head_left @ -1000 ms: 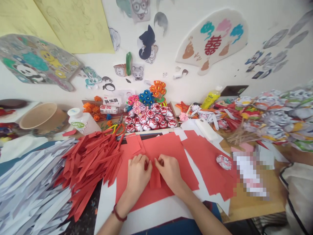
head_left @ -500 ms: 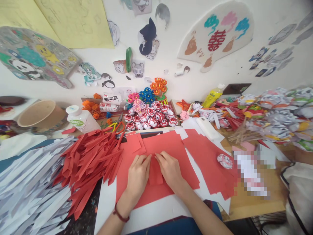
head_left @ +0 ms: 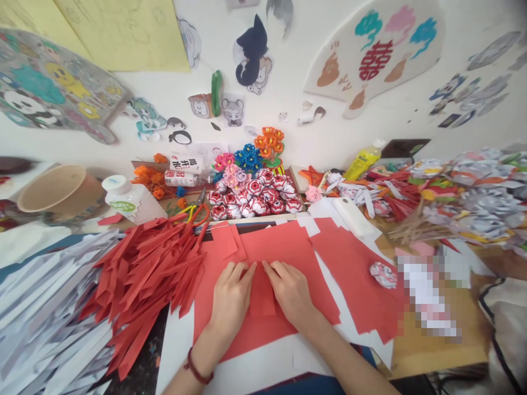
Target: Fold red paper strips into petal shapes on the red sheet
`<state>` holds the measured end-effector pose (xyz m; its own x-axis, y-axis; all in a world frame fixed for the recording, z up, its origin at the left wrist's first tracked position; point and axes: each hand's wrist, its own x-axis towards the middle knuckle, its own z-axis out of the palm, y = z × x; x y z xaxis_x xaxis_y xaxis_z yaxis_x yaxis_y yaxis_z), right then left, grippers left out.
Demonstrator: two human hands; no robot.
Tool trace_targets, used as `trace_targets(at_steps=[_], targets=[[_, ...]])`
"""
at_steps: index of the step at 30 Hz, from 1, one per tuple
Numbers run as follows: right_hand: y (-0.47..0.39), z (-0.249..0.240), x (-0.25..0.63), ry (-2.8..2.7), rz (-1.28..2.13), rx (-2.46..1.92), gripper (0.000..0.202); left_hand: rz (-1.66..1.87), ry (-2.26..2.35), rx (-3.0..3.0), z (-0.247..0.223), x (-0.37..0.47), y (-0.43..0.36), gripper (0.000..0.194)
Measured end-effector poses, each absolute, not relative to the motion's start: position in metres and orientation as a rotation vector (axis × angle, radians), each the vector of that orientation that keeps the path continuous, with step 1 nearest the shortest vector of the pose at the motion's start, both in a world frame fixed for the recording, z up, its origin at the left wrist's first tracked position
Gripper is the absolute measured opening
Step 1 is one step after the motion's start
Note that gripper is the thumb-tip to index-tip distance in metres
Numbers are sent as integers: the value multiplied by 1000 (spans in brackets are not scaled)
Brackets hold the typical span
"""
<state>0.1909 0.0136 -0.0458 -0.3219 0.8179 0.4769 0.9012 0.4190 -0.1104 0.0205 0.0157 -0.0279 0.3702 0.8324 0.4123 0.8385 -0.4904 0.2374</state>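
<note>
A small red paper piece [head_left: 262,296] lies upright between my hands on a large red sheet [head_left: 288,241]. My left hand [head_left: 233,291] pinches its upper left edge, with a dark red bracelet on that wrist. On the opposite side, my right hand [head_left: 288,288] has its fingertips closed at the upper right edge. The fingertips of both hands are a short gap apart. Smaller red pieces [head_left: 226,242] rest on the sheet just beyond my left hand.
Folded red strips [head_left: 144,274] and white strips [head_left: 53,312] pile up at left. Behind stand red-and-white paper flowers [head_left: 259,200], scissors [head_left: 197,206] and a white bottle [head_left: 127,200]. More red sheets [head_left: 349,274] lie at right, beside a person's pale clothing [head_left: 513,323].
The view has shifted slightly. My fingertips have stayed at the top of the small red piece, which now shows a little wider and flatter between my hands.
</note>
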Motion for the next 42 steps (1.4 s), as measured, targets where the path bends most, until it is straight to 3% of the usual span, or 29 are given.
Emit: trace_targets(at_steps=[16, 26, 35, 42], targets=[[13, -43, 187, -2219, -219, -1492, 30, -779, -1644, -2659, -27, 18, 16, 33], [22, -33, 180, -1858, 290, -1682, 19, -785, -1617, -2643, -27, 20, 14, 35], [20, -34, 181, -2106, 30, -1526, 34, -744, -1633, -2639, -29, 20, 12, 32], [17, -32, 196, -2062, 259, -1479, 23, -726, -1640, -2638, -29, 19, 12, 31]])
